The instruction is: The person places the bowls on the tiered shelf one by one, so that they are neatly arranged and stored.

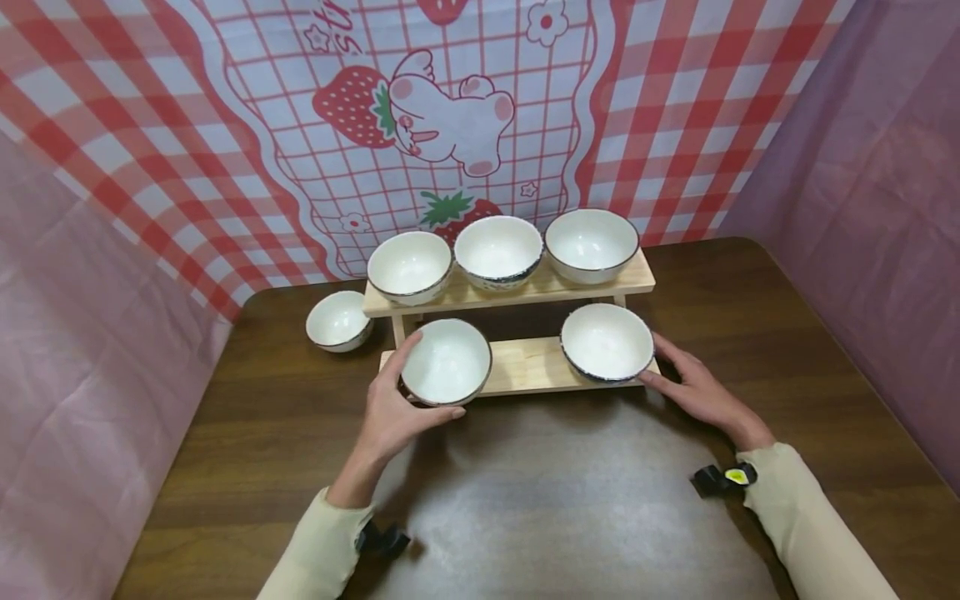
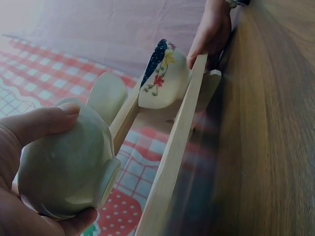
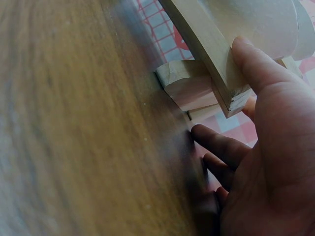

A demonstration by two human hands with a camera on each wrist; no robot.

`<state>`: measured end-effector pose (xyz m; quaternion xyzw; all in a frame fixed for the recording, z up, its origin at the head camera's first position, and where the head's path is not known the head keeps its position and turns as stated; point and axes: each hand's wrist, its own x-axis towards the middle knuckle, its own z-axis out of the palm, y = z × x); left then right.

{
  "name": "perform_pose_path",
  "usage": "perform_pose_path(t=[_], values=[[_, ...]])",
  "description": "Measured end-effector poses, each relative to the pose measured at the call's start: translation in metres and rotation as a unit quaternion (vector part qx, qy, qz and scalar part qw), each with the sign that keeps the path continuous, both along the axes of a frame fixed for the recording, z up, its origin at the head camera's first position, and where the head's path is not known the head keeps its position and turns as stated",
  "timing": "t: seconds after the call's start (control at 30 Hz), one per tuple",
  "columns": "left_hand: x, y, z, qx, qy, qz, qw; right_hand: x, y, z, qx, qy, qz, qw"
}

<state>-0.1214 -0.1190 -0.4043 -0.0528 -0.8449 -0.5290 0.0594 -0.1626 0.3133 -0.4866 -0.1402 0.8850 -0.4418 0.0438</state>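
Observation:
My left hand (image 1: pixel 392 417) grips a white bowl (image 1: pixel 447 363) with a thin dark rim, thumb on the near side and fingers round the far left. This bowl is over the left end of the two-tier wooden stand's lower shelf (image 1: pixel 525 367); its pale outside (image 2: pixel 69 162) and foot show in the left wrist view. At the shelf's right end, my right hand (image 1: pixel 697 392) pinches the wood between thumb and a finger, its other fingers loosely bent below. Beside it on that shelf sits a white bowl (image 1: pixel 607 342) with a flowered, dark-blue patterned outside (image 2: pixel 165 78).
Three white bowls stand in a row on the upper shelf (image 1: pixel 525 292): left (image 1: pixel 410 265), middle (image 1: pixel 498 250) and right (image 1: pixel 592 242). A smaller bowl (image 1: pixel 339 321) is on the brown table (image 1: pixel 570 500), left of the stand. A red checked cloth (image 1: pixel 675 108) hangs behind.

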Motion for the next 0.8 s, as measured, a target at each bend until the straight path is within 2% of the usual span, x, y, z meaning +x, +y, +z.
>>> perform_pose_path(t=[0.27, 0.53, 0.8], values=[[-0.006, 0.015, -0.004, 0.023, -0.002, -0.022, 0.9995, 0.000, 0.001, -0.003, 0.007, 0.008, -0.002, 0.9999], [-0.011, 0.028, -0.006, 0.027, -0.009, -0.041, 0.9988, 0.000, 0.000, -0.003, 0.002, 0.004, -0.002, 1.0000], [-0.015, 0.039, -0.009, 0.023, -0.011, -0.044, 0.9987, 0.000, 0.000, -0.001, -0.006, -0.008, 0.001, 1.0000]])
